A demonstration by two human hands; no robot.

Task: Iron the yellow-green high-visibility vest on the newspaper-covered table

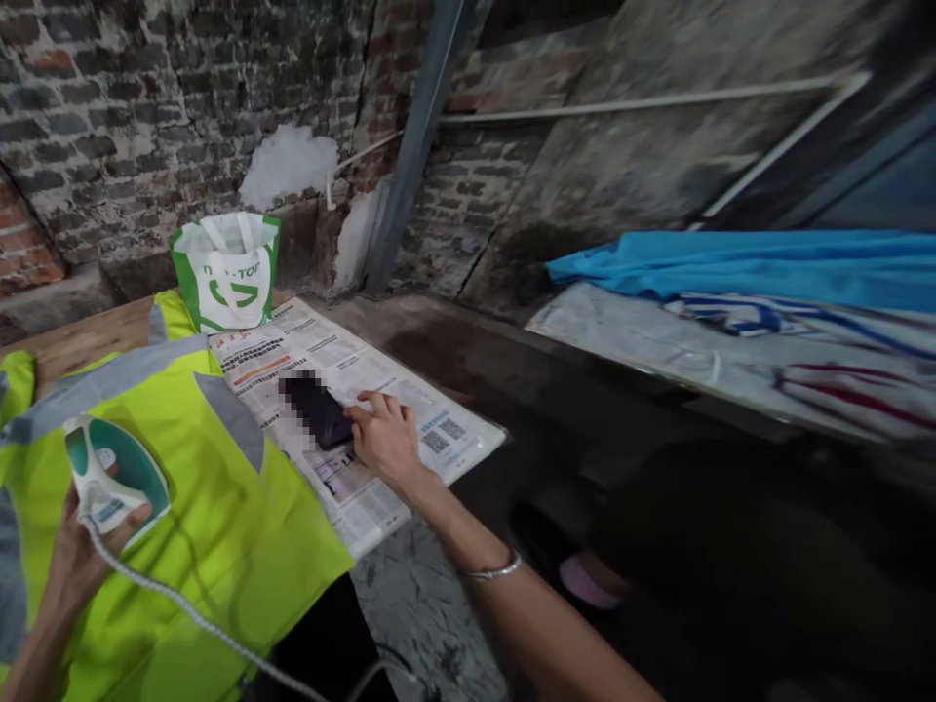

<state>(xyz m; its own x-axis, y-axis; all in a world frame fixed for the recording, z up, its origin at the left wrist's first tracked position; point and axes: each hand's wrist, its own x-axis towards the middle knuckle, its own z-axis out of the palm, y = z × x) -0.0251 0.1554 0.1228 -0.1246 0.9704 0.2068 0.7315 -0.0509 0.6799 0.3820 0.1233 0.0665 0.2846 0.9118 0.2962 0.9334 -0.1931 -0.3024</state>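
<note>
My left hand [84, 546] is wrapped around the rear of a white and teal clothes iron [150, 478], tilted over a neon yellow hi-vis garment [241, 546] with grey reflective bands. A pale cord [182, 604] runs from the iron toward the bottom of the view. At the right edge of a dark smartphone [326, 414], my right hand [387, 434] has its fingers curled against the phone, which lies on newspaper. Part of the phone is blurred out. A silver bangle [501, 568] circles my right wrist.
Newspaper sheets [351, 356] cover the table beside the garment. A green and white bag [226, 273] stands at the back. To the right, another surface [606, 327] bears blue cloth [731, 261] and striped cloth. A slanted metal post [416, 136] rises by the brick wall.
</note>
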